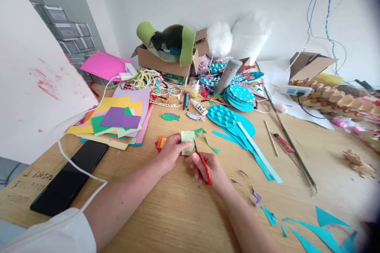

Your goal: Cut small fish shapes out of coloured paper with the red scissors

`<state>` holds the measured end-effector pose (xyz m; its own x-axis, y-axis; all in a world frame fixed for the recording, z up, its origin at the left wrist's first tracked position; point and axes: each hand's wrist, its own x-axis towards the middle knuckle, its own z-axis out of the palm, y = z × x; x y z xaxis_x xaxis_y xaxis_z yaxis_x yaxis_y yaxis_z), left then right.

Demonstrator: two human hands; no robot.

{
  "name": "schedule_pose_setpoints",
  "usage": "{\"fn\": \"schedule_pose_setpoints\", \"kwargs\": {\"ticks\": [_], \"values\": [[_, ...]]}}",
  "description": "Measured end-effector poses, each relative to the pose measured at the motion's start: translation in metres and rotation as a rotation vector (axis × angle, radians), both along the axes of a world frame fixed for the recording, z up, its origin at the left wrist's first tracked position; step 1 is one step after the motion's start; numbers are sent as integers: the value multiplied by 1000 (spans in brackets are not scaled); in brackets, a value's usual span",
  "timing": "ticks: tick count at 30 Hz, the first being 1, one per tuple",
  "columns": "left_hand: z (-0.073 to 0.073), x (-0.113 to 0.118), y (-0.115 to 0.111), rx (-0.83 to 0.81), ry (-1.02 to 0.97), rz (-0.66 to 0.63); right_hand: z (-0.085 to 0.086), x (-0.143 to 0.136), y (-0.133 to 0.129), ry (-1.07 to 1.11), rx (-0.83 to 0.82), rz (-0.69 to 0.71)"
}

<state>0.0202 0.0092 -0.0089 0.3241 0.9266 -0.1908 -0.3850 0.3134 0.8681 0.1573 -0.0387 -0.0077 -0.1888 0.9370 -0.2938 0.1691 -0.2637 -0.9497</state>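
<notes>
My left hand [172, 151] pinches a small light green piece of paper [187, 138], on which faint drawn lines show. In my right hand [208, 168] are red-handled scissors [204, 166], their blades pointing up at the paper's right edge. Whether the blades are cutting into it I cannot tell. Just behind the paper lie dark green paper scraps [211, 145]. Left of it, partly hidden by my left hand, is a little stack of red and orange paper [161, 141]. Farther back rest a green and purple paper fish [170, 117] and a white drawn fish cutout [194, 116].
A stack of coloured paper [118, 120] and a black phone [71, 176] lie left, crossed by a white cable [61, 142]. Blue paper pieces [242, 126], a glue bottle [199, 107] and a grey flask [228, 75] are behind. A long stick [289, 138] and blue scraps [320, 233] lie right.
</notes>
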Motion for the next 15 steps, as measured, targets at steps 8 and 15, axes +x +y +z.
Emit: {"fn": "schedule_pose_setpoints", "kwargs": {"ticks": [8, 15], "values": [[2, -1, -1, 18, 16, 0, 4, -2, 0, -21, -31, -9], [2, -1, -1, 23, 20, -1, 3, -1, 0, -30, -19, 22]]}}
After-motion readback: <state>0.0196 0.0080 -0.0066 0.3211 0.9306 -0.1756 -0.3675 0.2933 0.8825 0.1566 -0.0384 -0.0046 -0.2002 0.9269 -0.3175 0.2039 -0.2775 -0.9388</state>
